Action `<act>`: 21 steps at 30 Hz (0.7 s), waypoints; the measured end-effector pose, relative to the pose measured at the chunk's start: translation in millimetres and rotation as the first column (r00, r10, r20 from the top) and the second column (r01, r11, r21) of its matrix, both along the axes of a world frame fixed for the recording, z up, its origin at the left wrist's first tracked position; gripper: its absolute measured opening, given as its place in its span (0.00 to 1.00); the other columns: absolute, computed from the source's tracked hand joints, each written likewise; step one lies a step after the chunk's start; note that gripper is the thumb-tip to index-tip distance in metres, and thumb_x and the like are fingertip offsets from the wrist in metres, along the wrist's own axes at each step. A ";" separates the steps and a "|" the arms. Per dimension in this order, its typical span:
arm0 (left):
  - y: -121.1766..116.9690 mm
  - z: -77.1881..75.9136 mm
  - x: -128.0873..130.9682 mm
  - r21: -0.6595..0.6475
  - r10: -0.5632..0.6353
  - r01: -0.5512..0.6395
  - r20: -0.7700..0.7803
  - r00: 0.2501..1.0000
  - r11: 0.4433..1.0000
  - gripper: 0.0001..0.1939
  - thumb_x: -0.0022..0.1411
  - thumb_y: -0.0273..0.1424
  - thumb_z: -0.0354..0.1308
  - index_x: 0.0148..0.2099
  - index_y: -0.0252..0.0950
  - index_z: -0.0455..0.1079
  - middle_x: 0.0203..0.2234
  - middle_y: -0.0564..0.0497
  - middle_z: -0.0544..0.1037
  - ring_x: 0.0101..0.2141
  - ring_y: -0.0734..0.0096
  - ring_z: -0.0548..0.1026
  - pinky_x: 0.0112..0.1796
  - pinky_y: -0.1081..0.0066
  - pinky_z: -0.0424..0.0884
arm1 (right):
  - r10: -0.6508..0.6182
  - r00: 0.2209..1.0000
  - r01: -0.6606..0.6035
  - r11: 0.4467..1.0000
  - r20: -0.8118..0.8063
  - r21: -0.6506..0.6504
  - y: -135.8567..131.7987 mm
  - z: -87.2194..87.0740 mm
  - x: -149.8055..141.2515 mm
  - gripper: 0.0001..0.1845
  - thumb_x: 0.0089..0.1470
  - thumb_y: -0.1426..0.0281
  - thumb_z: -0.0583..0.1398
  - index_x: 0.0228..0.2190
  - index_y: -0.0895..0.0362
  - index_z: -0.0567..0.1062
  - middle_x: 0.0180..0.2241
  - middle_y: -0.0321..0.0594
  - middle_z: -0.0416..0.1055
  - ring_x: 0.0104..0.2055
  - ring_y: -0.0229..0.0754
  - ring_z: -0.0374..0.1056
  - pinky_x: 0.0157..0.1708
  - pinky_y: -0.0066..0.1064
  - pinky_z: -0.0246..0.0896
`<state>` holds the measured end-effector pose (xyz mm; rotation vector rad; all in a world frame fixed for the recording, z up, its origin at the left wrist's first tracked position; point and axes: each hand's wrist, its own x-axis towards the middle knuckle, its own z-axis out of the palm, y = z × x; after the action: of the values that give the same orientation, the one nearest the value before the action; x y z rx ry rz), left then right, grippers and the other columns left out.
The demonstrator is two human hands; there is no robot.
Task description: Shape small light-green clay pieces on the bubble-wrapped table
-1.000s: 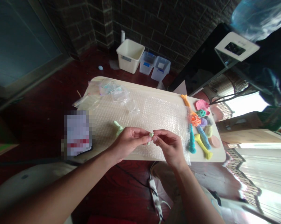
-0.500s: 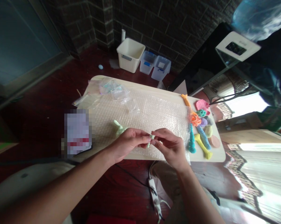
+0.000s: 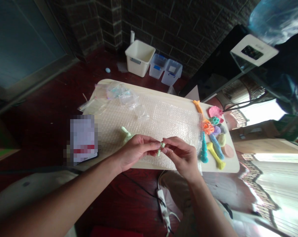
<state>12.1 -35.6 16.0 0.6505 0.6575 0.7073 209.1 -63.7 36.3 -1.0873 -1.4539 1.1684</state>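
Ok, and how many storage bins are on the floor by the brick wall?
3. The cream bin is on the left, one clear bin in the middle, and another clear bin on the right.

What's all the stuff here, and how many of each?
table: one, pale, middle
bubble wrap: count unclear, clear, on table
bags: several, clear, table's far left
toy shapes: about eleven, mixed colours, table's right
green shape: one, pale green, on wrap
bin: one, cream, floor
boxes: two, clear, beside bin
ball: one, light blue, floor
power strip: one, white, floor
held piece: one, pale green, fingers
hands: two, bare, above table
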 end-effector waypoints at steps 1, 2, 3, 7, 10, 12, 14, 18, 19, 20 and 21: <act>0.0 0.0 -0.1 -0.001 0.000 0.000 -0.002 1.000 1.000 0.11 0.59 0.36 0.72 0.39 0.34 0.85 0.33 0.46 0.83 0.34 0.71 0.74 0.41 0.68 0.67 | -0.002 1.000 0.002 1.000 0.010 0.008 0.1 0.5 0.1 0.15 0.57 0.74 0.71 0.45 0.46 0.86 0.39 0.42 0.80 0.39 0.42 0.76 0.39 0.36 0.74; 0.1 -0.2 -0.1 -0.002 0.000 0.000 -0.007 1.000 1.000 0.11 0.58 0.36 0.72 0.39 0.33 0.85 0.33 0.46 0.83 0.34 0.71 0.74 0.41 0.68 0.67 | -0.007 1.000 0.006 1.000 0.023 0.019 0.3 0.9 0.2 0.14 0.57 0.74 0.71 0.44 0.47 0.87 0.39 0.42 0.80 0.40 0.43 0.76 0.39 0.36 0.74; 0.2 -0.4 -0.2 -0.005 0.001 -0.001 -0.011 1.000 1.000 0.11 0.58 0.36 0.72 0.39 0.33 0.85 0.32 0.46 0.82 0.34 0.71 0.74 0.41 0.69 0.67 | -0.014 0.999 0.013 0.999 0.034 0.031 0.6 1.3 0.4 0.13 0.57 0.74 0.71 0.42 0.47 0.87 0.38 0.42 0.81 0.40 0.43 0.76 0.39 0.36 0.74; 0.9 -2.2 -0.6 -0.009 0.003 -0.003 -0.002 1.000 1.000 0.10 0.57 0.35 0.73 0.37 0.33 0.85 0.31 0.47 0.82 0.34 0.72 0.74 0.41 0.69 0.67 | -0.034 0.998 0.032 0.998 0.050 0.050 1.6 2.1 0.5 0.11 0.56 0.74 0.72 0.41 0.47 0.88 0.37 0.42 0.81 0.40 0.44 0.77 0.39 0.38 0.75; 0.9 -2.5 -0.8 0.004 -0.003 0.003 -0.001 1.000 1.000 0.09 0.57 0.35 0.73 0.37 0.34 0.85 0.30 0.47 0.82 0.34 0.71 0.74 0.41 0.68 0.68 | -0.047 0.997 0.045 0.998 0.060 0.038 1.7 2.6 -0.4 0.10 0.56 0.72 0.72 0.40 0.47 0.88 0.37 0.43 0.82 0.39 0.46 0.77 0.39 0.39 0.76; 0.5 -1.7 -0.9 0.001 -0.001 0.001 0.000 1.000 1.000 0.10 0.57 0.35 0.73 0.37 0.34 0.85 0.30 0.47 0.82 0.34 0.71 0.74 0.41 0.68 0.68 | -0.055 0.997 0.053 0.998 0.059 0.036 1.4 2.9 -1.2 0.09 0.56 0.71 0.72 0.39 0.47 0.88 0.36 0.43 0.82 0.39 0.46 0.77 0.39 0.40 0.76; 0.2 -0.2 -0.9 -0.014 0.001 -0.001 0.010 1.000 1.000 0.10 0.57 0.36 0.73 0.37 0.33 0.85 0.31 0.47 0.82 0.34 0.70 0.75 0.41 0.68 0.68 | -0.058 0.997 0.056 0.998 0.042 0.041 0.9 3.1 -1.7 0.09 0.56 0.71 0.72 0.39 0.47 0.88 0.36 0.42 0.82 0.38 0.45 0.77 0.38 0.39 0.76; 0.3 2.8 -0.5 -0.025 0.006 -0.005 0.013 1.000 1.000 0.10 0.58 0.36 0.73 0.37 0.34 0.85 0.31 0.47 0.82 0.34 0.70 0.75 0.41 0.67 0.69 | -0.061 0.998 0.061 0.998 -0.001 0.002 -0.6 3.4 -1.2 0.10 0.56 0.71 0.72 0.40 0.47 0.88 0.37 0.42 0.83 0.38 0.45 0.78 0.39 0.38 0.76; 0.5 3.1 -0.2 -0.022 0.010 -0.010 0.008 1.000 1.000 0.10 0.57 0.36 0.73 0.37 0.34 0.85 0.31 0.47 0.82 0.34 0.70 0.75 0.41 0.67 0.69 | -0.062 0.998 0.062 0.998 -0.008 -0.016 -0.8 3.4 -1.0 0.10 0.56 0.70 0.73 0.41 0.47 0.87 0.37 0.42 0.83 0.38 0.45 0.78 0.39 0.38 0.77; 0.6 3.2 0.1 -0.019 0.014 -0.014 0.004 1.000 1.000 0.10 0.57 0.36 0.73 0.37 0.34 0.85 0.31 0.47 0.82 0.34 0.70 0.74 0.41 0.67 0.69 | -0.064 0.998 0.064 0.998 -0.010 -0.029 -0.8 3.4 -0.9 0.11 0.55 0.69 0.73 0.42 0.47 0.87 0.38 0.42 0.83 0.38 0.45 0.78 0.39 0.38 0.77; 0.7 3.1 0.5 -0.017 0.016 -0.016 0.001 1.000 1.000 0.11 0.57 0.37 0.73 0.37 0.34 0.85 0.30 0.47 0.82 0.33 0.70 0.74 0.41 0.67 0.68 | -0.067 0.998 0.066 0.997 -0.008 -0.033 -0.6 3.4 -0.9 0.11 0.55 0.69 0.73 0.41 0.48 0.87 0.38 0.42 0.84 0.38 0.45 0.78 0.39 0.39 0.77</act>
<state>12.6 -34.9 19.0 0.6297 0.6676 0.7156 208.2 -64.3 39.7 -1.1429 -1.3852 1.1528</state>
